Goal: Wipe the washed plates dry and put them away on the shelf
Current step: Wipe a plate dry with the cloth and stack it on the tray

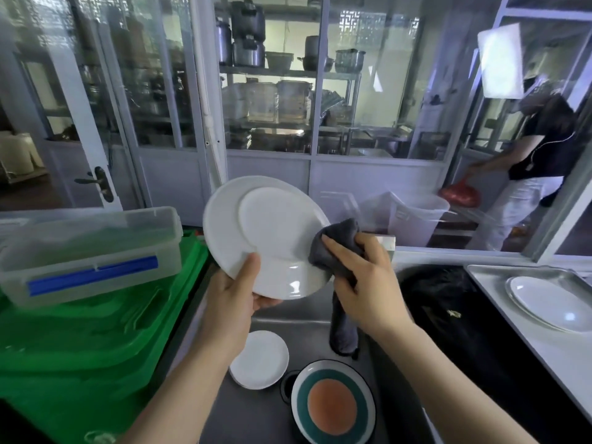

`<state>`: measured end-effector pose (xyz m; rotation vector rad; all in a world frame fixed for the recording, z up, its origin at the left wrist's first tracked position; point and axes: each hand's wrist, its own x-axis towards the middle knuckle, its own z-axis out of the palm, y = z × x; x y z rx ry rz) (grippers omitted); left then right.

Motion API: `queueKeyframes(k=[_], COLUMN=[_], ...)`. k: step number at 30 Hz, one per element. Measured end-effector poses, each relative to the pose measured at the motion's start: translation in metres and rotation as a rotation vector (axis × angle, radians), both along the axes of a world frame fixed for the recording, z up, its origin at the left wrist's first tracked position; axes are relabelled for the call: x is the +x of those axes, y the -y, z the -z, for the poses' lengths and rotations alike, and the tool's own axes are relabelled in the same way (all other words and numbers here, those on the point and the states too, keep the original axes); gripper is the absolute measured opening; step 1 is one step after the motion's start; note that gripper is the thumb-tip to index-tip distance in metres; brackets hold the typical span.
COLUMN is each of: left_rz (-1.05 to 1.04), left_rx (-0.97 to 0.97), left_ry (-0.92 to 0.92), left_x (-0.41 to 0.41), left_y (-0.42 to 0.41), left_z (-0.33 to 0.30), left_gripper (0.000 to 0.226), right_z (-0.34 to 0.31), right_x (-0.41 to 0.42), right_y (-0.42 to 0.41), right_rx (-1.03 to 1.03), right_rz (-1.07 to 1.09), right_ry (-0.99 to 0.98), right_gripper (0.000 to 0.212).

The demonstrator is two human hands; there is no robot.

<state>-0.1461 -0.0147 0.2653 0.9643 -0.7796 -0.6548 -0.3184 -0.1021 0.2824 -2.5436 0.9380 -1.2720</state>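
The person's left hand point(243, 293) holds a large white plate point(266, 235) up over the sink point(256, 408), tilted with its underside toward the camera; the thumb presses the near face and the other fingers are hidden behind the lower rim, clamped on the plate. The right hand point(365, 277) is clenched around a dark grey cloth point(336, 245), pressing it against the plate's right edge; a tail of the cloth hangs down toward the basin.

Below, in the sink, lie a small white plate point(259, 358) and a banded plate with an orange centre point(333, 405), seemingly still waiting; another white plate point(551, 302) rests on a metal tray point(487, 274) on the counter at the right.

The main risk, judging from this grip, is a slip: the plate is pinched at one edge only, and if still wet, a hard push from the cloth on the opposite edge could lever it out of the fingers; a fall would land it on the plates below. The dangling cloth tail could also dip into the basin and pick up water.
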Motion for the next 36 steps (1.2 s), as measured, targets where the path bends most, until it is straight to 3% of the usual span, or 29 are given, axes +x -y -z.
queueKeyframes(k=[6,11,14,17,19,22,26,28,29,30,32,36], left_rz=[-0.037,0.003,0.003,-0.047,-0.086,-0.106,-0.246,-0.260,-0.281,-0.299,-0.315,-0.483], left_rx=[0.133,0.232,0.277,0.293,0.312,0.345,0.134,0.165,0.270,0.325,0.194,0.090], left_ry=[-0.042,0.076,0.314,0.496,0.591,0.862,1.471,1.668,1.752,1.794,1.883,1.956], left_x=[-0.021,-0.045,-0.060,-0.078,-0.086,-0.099,-0.112,-0.114,-0.116,-0.117,-0.117,-0.120], left_y=[0.016,0.017,0.016,0.017,0.019,0.018,0.018,0.023,0.024,0.024,0.021,0.022], left_z=[0.030,0.042,0.039,0.039,0.041,0.035,0.013,0.013,0.008,0.005,0.000,-0.003], left_gripper=[0.038,0.014,0.016,0.053,0.066,0.062,0.066,0.042,0.043,0.058,0.077,0.070], right_z=[0.027,0.044,0.048,0.044,0.038,0.032,0.029,0.027,0.024,0.021,0.014,0.002], right_x=[-0.023,-0.053,-0.066,-0.070,-0.071,-0.075,-0.084,-0.089,-0.091,-0.093,-0.097,-0.101], right_y=[-0.014,0.011,0.018,0.016,0.015,0.019,0.025,0.026,0.025,0.024,0.021,0.016], right_rx=[-0.014,0.179,0.351,0.416,0.449,0.589,0.794,0.985,1.095,1.190,1.272,1.271], right_rz=[-0.140,-0.005,0.011,-0.022,-0.061,-0.073,-0.107,-0.184,-0.223,-0.235,-0.267,-0.436], right_ry=[-0.088,-0.058,0.057,0.213,0.311,0.449,0.625,0.806,0.903,0.973,0.985,0.926], right_gripper=[0.054,0.054,0.048,0.048,0.053,0.049,0.024,0.018,0.021,0.031,0.060,0.083])
